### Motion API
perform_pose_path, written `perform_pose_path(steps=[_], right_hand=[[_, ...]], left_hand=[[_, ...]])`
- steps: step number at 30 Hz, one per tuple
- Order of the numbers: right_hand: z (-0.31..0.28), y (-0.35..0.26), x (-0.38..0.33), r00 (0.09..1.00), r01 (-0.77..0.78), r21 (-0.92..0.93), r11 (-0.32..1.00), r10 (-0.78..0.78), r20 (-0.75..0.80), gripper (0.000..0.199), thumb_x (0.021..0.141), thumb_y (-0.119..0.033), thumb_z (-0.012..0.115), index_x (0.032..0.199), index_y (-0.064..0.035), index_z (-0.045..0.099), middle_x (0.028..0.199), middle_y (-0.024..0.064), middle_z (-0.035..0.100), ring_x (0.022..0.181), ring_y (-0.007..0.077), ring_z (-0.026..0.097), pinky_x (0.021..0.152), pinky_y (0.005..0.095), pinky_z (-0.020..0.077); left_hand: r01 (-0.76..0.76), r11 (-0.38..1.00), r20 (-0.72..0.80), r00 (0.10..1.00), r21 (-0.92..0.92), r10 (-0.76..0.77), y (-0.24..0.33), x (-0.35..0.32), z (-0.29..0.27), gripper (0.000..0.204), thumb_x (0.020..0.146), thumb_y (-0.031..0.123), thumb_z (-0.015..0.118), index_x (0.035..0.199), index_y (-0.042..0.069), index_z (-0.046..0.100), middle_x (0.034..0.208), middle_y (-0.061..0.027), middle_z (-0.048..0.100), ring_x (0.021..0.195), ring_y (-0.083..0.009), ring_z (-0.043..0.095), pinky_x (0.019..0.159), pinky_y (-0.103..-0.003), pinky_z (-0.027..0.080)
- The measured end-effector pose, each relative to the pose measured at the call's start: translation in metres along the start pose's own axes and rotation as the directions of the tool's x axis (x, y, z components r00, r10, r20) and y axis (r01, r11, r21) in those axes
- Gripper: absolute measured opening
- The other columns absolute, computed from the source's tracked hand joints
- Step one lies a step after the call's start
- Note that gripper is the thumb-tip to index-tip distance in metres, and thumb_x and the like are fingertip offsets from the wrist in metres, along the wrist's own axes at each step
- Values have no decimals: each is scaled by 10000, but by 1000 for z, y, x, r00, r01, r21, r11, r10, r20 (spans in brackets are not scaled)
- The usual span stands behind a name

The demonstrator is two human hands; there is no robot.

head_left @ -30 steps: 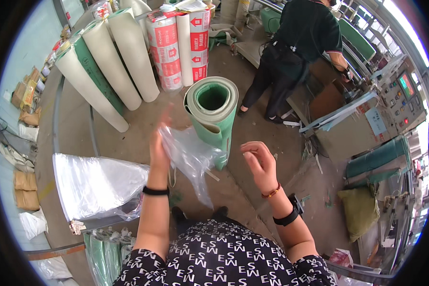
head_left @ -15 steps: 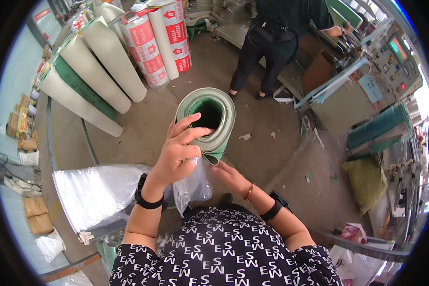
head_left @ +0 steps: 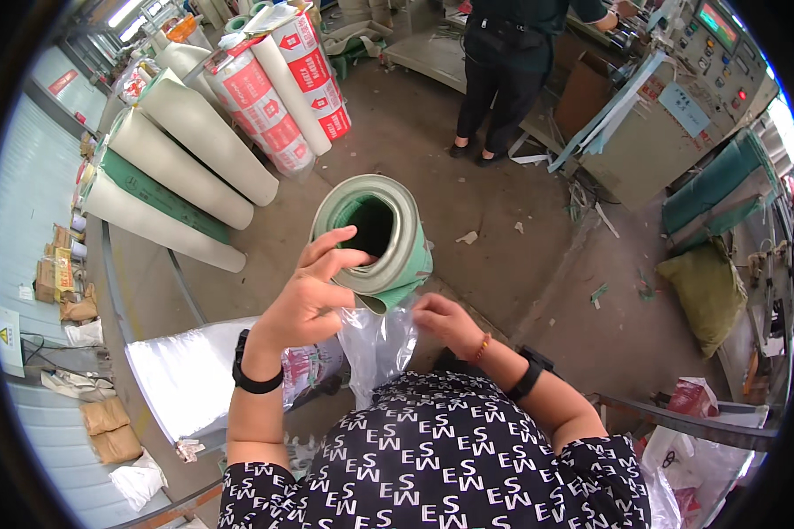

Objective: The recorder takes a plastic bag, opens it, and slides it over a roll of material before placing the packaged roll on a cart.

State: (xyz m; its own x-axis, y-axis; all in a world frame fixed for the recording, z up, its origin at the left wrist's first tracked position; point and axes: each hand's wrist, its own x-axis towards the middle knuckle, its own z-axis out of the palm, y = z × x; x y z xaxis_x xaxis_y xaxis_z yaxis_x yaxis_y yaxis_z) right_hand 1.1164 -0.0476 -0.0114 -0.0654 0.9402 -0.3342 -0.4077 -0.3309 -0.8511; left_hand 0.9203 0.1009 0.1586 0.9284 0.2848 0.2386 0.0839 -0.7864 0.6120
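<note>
A thick roll of green sheet (head_left: 403,251), pale at its wound edge, stands upright before me with its hollow end facing up. My left hand (head_left: 302,300) is closed at its near left rim, two fingers hooked over the edge toward the hollow. The sheet's loose outer end curls out on the near side. Below that flap, a clear plastic bag (head_left: 375,348) hangs in folds against the roll. My right hand (head_left: 453,326) is closed, its fingertips pinching the bag's right edge. The roll's lower part is hidden by the bag and my body.
Several pale rolls (head_left: 181,167) lean at the left, near red-and-white wrapped rolls (head_left: 260,110). A shiny plastic-wrapped roll (head_left: 190,370) lies left of me. Ahead, a person (head_left: 503,75) works by a control cabinet (head_left: 653,145). An olive sack (head_left: 704,295) and teal rolls (head_left: 715,181) stand right.
My right hand has moved from beside the roll's flap to the bag's edge, its fingers now curled. The bag is spread wider below the roll. My left hand stays at the rim.
</note>
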Motion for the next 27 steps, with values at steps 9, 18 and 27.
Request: perform_pose_path(steps=[9,18,27], right_hand=[[-23,-103,-66,703,707,277,651,-602,-379,57,910,-37,465,952,-73,480,1093,84,579,979,248,587,886,394,465],[-65,-171,-57,938,277,405,872,-337,84,168,928,-53,410,1085,-11,455,855,76,555,828,266,684,700,331,562],[-82,-182,-12,891,351,-268,897,-408,-197,123,897,-125,518,959,-23,548,847,-25,511,692,55,468,613,208,412]], left_hand=[[152,979,-230,956,-138,-181,3,19,2,289,861,327,601,814,93,763,1206,-150,546,1354,-325,264,1105,-440,193],[150,988,-345,929,29,-131,-1,67,25,448,868,470,545,1145,144,679,1304,-171,465,1359,-344,242,1112,-451,182],[-3,1000,-243,970,8,5,3,79,37,817,849,766,256,1035,118,718,1300,-141,477,1372,-346,220,1117,-473,170]])
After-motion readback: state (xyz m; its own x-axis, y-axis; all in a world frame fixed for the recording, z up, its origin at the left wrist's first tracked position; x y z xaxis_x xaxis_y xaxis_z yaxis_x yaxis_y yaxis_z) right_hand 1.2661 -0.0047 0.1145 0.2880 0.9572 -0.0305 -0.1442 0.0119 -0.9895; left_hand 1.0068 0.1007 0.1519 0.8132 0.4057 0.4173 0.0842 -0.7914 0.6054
